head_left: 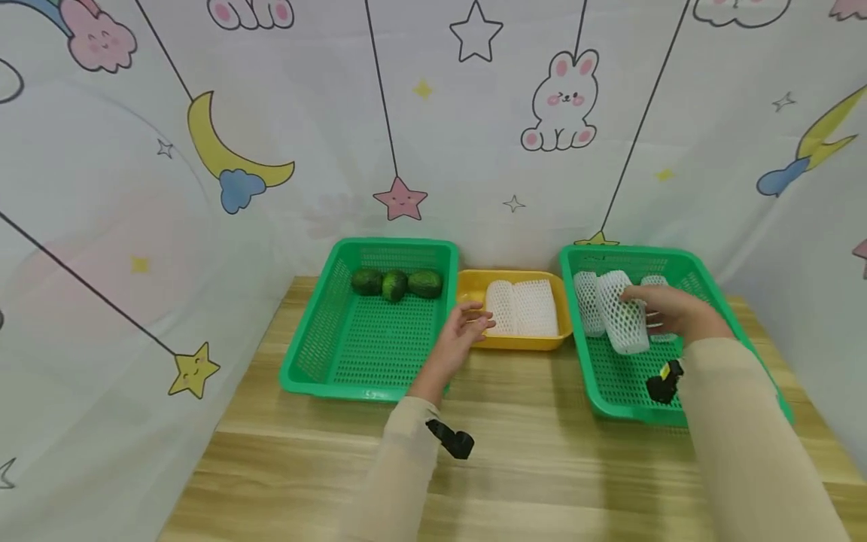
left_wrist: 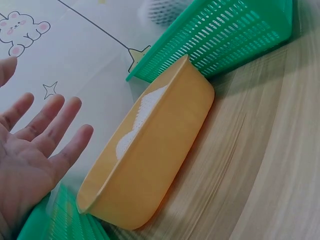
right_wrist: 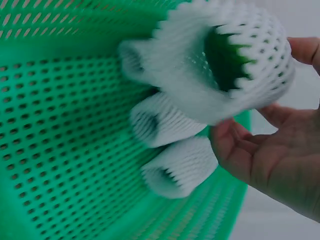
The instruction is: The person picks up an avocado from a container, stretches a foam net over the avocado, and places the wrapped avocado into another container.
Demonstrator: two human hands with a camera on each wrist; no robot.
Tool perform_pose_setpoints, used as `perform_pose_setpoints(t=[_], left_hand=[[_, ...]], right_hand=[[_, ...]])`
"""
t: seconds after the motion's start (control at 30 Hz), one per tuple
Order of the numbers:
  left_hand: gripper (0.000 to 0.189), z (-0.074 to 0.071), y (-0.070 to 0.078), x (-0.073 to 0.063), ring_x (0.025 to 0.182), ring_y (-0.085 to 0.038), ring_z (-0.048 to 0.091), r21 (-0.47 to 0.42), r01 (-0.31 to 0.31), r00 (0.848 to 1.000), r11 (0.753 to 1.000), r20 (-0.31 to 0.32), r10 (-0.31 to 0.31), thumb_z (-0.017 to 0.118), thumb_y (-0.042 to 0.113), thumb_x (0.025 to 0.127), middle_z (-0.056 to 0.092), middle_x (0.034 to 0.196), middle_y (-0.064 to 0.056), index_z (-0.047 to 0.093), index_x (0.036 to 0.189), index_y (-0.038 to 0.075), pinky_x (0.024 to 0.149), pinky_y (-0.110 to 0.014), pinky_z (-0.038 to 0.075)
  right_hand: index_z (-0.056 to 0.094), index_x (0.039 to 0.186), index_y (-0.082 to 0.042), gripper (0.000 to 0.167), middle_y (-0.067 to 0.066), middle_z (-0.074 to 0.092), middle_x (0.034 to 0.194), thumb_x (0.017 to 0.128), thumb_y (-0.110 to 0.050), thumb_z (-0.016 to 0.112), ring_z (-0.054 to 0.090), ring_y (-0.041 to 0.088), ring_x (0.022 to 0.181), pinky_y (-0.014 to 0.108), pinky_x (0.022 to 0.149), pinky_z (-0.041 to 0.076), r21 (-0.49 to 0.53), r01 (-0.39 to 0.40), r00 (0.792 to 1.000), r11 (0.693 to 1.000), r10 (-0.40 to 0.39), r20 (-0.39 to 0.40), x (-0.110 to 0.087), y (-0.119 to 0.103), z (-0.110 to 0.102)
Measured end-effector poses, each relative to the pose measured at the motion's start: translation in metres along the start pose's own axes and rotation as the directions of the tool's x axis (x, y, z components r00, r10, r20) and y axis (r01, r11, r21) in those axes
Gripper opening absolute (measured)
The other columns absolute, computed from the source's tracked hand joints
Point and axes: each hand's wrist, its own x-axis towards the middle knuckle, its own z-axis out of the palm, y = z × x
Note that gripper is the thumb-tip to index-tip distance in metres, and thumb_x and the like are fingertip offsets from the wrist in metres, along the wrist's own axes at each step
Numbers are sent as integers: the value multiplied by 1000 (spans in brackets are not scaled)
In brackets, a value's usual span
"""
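Note:
My right hand [head_left: 667,307] grips a white foam net sleeve [head_left: 624,315] over the right green basket [head_left: 612,411]. Inside that sleeve, dark green fruit skin, like an avocado's, shows in the right wrist view. Below it more foam net sleeves [right_wrist: 182,167] lie in the basket; whether they hold fruit is hard to tell. My left hand [head_left: 463,336] hovers with fingers spread and nothing in them, between the left green basket [head_left: 369,393] and the yellow tray [head_left: 518,343]. White foam net sleeves [head_left: 535,307] lie flat in that tray.
Three dark green avocados [head_left: 424,284] sit along the back of the left basket. Both baskets and the tray stand in a row on a wooden table [head_left: 515,436]. Behind them hangs a printed cloth [head_left: 467,143].

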Motion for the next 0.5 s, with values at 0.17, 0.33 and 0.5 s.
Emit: perform_pose_setpoints(t=[0.17, 0.33, 0.5], left_hand=[[37, -2, -2, -3, 117, -40, 46, -28, 12, 1000, 1000, -5, -12, 44, 6, 98, 45, 125, -29, 33, 130, -8, 96, -52, 37], [34, 1, -3, -3, 115, -40, 47, -28, 7, 1000, 1000, -2, -7, 46, 7, 98, 46, 123, -30, 37, 128, -5, 96, -53, 36], [36, 3, -2, -1, 112, -38, 49, -10, -5, 1000, 1000, -4, 5, 46, 8, 98, 48, 120, -28, 37, 128, -9, 95, -52, 38]], right_hand=[[-14, 142, 6, 88, 39, 3, 144, 89, -28, 46, 20, 47, 131, 45, 94, 41, 68, -132, 980, 989, 120, 156, 20, 32, 6], [-17, 142, 6, 88, 38, -4, 144, 87, -23, 46, 12, 48, 133, 47, 94, 41, 168, -153, 982, 974, 131, 137, 29, 47, 16], [8, 144, 5, 81, 38, 13, 141, 86, -27, 56, 27, 49, 125, 46, 82, 48, 100, -151, 988, 983, 147, 52, 30, 51, 18]])
